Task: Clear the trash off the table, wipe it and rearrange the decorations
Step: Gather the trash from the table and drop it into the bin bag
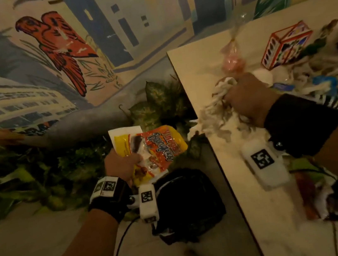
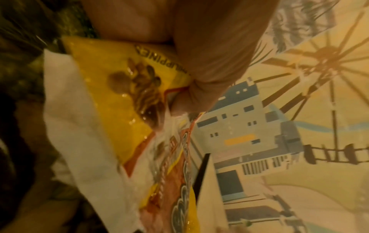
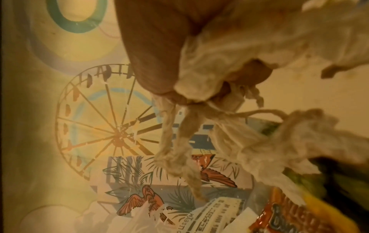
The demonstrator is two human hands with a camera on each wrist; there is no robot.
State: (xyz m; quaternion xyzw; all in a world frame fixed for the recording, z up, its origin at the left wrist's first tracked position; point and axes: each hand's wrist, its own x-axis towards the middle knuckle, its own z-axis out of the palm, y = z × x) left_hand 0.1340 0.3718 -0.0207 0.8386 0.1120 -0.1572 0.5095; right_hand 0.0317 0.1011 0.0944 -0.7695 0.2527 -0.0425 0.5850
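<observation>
The trash-clearing step is judged to be in hand, with wiping and rearranging not yet begun. Nearest, off the bench edge and above a black bag (image 1: pixel 187 203) on the floor, a yellow snack wrapper (image 1: pixel 153 149) and a white napkin (image 1: pixel 124 134) behind it are gripped together in the left hand (image 1: pixel 121 167), the thumb pressed on the wrapper face in the left wrist view. Further on, at the near corner of the bench (image 1: pixel 269 211), a wad of crumpled tissue (image 1: pixel 215 108) is clenched in the right hand (image 1: pixel 246 99), with twisted strands hanging from the fist. Beyond it, more tissue scraps (image 1: pixel 330 77), a clear twisted bag (image 1: pixel 233 58) and a small printed box (image 1: pixel 286 44) are seen on the bench. The next move is judged to call for the wad to be lifted clear and both loads dropped into a bin; whether the black bag serves for that cannot be told. The loose strands could be shed on the way.
</observation>
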